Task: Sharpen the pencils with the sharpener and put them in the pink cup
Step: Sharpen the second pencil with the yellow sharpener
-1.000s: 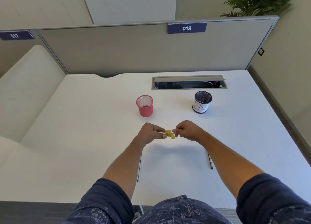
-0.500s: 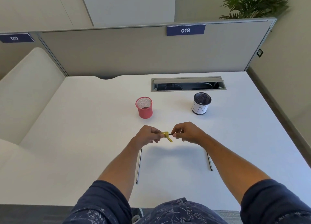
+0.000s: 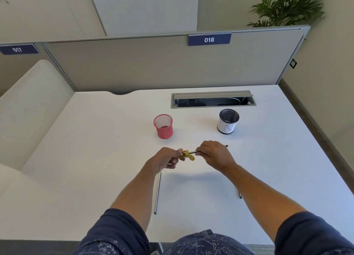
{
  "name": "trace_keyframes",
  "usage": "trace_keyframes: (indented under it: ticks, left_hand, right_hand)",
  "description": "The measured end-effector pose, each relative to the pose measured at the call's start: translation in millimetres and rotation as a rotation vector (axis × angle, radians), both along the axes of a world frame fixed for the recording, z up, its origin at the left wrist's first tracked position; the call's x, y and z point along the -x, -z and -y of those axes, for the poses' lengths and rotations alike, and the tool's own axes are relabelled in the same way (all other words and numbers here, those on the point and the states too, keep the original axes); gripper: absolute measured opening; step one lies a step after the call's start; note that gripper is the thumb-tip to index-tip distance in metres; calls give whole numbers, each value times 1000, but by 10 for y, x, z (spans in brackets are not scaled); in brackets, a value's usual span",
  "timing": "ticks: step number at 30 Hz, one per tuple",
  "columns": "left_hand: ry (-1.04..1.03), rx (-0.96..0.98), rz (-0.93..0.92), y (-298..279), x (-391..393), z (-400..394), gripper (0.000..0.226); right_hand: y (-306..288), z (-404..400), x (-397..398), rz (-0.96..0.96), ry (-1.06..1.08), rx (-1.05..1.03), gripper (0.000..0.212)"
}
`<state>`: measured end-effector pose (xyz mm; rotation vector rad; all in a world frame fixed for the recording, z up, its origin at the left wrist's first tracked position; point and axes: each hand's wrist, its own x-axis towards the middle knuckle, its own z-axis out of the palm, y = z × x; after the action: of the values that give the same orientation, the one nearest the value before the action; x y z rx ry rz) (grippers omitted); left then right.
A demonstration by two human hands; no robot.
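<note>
Between the hands, left hand (image 3: 166,159) pinches the sharpener (image 3: 188,155), right hand (image 3: 214,153) pinches the pencil (image 3: 192,152).

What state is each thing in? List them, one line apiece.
Yellow sharpener: held in the left hand, a pencil pushed into it.
Held pencil: gripped by the right hand, end sticking out past it.
Pink cup: upright, no pencils showing.
Black and white cup: upright, no pencils showing.
Left pencil: flat on the desk.
Right pencil: flat, partly hidden by the forearm.
Cable hatch: open.
</note>
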<state>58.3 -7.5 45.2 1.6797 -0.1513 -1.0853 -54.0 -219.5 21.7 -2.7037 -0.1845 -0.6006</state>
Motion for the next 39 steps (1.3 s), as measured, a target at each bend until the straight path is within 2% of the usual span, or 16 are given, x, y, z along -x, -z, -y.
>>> trace_keyframes:
  ticks: [4,7,9,13,23,27,33,37,39]
  left_hand:
    - [37,-3,17,23,-16,-14,28]
    - [82,-60,118,79,-71,-32,25]
    - [104,-104,174,103,-98,-48,22]
    - [99,-102,220,134,-120,-64,24]
    - [85,-80,418,193,-117,-2,33]
    - [98,-72,430,190,-127,-19,30]
    - [91,-72,356,172,-104,-56,24]
    - [85,-115,312,193,-139,-66,19]
    - [66,-131,279,195,-146,-64,24]
  right_hand:
    - [3,-16,14,-44,47,7,17]
    - [-59,-58,20,-302,130,-21,22]
    - [-123,-71,1,-481,188,-115,20]
    - [-156,-74,-53,-647,244,-300,18]
    - [-212,32,-112,-895,129,-727,32]
    - [-239,56,-158,-1013,70,-765,33]
    - [-307,-6,-214,-888,41,-493,12]
    - [-260,-36,-183,-696,53,-399,7]
    - [-220,-64,-160,-627,93,-273,8]
